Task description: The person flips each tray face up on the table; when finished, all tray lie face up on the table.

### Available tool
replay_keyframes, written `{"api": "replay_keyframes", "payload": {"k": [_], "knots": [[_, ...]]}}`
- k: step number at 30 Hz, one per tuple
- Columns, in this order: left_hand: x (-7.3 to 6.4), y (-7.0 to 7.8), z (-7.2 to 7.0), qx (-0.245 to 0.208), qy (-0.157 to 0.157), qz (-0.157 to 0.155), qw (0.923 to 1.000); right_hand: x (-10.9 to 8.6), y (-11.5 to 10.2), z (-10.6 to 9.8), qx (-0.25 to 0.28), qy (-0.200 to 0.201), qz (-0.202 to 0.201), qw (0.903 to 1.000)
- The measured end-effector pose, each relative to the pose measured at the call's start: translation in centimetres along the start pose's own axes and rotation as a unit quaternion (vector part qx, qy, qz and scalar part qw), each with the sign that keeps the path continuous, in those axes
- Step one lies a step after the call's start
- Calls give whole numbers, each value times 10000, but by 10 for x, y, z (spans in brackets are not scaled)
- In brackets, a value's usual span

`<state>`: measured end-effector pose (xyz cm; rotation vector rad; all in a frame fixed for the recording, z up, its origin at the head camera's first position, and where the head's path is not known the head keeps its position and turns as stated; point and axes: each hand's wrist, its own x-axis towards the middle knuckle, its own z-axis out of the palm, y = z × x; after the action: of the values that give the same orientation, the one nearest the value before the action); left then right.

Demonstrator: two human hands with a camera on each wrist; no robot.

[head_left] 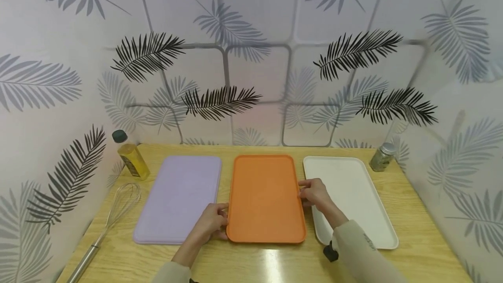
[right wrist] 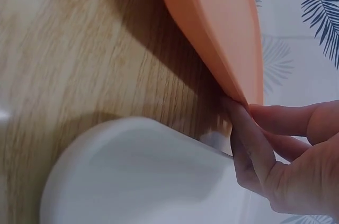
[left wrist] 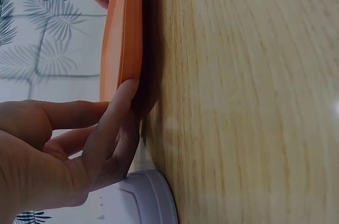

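Between my two hands is an orange rectangular tray point(head_left: 267, 198) with a low raised rim, in the middle of the wooden table. My left hand point(head_left: 214, 222) grips its left edge near the front corner, thumb and fingers at the rim. On the opposite side my right hand point(head_left: 316, 193) pinches the right edge, about halfway along. Both wrist views show a dark shadow beneath the tray's edge; whether all of it is off the table I cannot tell. A lilac tray point(head_left: 182, 195) lies to the left, and a white tray point(head_left: 349, 195) lies under my right forearm.
A bottle of yellow liquid point(head_left: 134, 160) with a dark cap stands at the back left. In front of it a wire whisk point(head_left: 103, 232) lies along the table's left side. A small lidded jar point(head_left: 382, 157) stands at the back right. Leaf-patterned walls point(head_left: 259, 73) enclose the table.
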<state>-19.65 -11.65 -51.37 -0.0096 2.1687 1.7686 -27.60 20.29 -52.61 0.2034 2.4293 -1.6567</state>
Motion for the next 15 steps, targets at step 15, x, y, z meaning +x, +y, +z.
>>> {"api": "replay_keyframes", "payload": {"k": [15], "knots": [[5,-2,8,1174,420,248,9919,4,8,9,-812,377,-303,9955]]}}
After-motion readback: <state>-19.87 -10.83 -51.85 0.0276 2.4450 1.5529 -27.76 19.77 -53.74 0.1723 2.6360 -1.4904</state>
